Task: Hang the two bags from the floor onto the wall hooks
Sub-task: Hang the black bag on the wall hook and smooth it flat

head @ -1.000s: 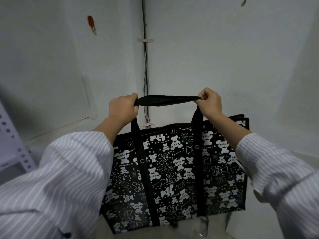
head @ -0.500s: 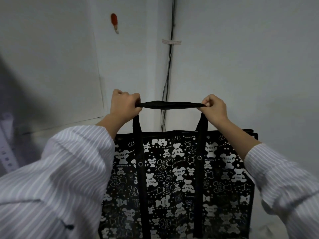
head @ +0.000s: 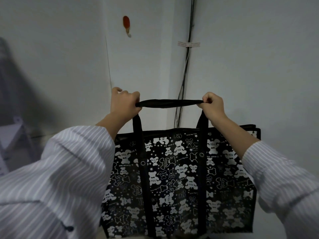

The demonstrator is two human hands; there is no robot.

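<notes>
Two hands: both were seen closed on one bag, none free.
Left hand (head: 124, 102): was fisted around the left end of the handle (head: 169, 103), where the strap turned downward.
Right hand (head: 213, 106): was pinched shut on the right end of the same handle, knuckles raised.
Handle: was stretched taut and nearly level between the two hands, folded into a narrow band.
Bag (head: 181, 178): black with white bear print, was held in the air in front of the wall, hanging below the hands; its bottom edge was cut off by the frame.
Hook (head: 126, 25): a red wall hook was seen above and to the left of the handle, well apart from it.
Second bag: was not in view; nor was a second hook.
Cables (head: 185, 69): were run down the wall corner directly behind the handle, taped at one point.
Risk, miss: the handle was judged likely to slide past the small hook tip if raised flat against the wall.
Risk, snag: the cables could be caught by the strap if the lift were made straight up rather than leftward.
Risk, shallow seat: with the strap pulled taut, little slack was left to drop behind the hook; the bag could slip off on release.
Risk, load: whether the hook would bear the weight could not be told.
</notes>
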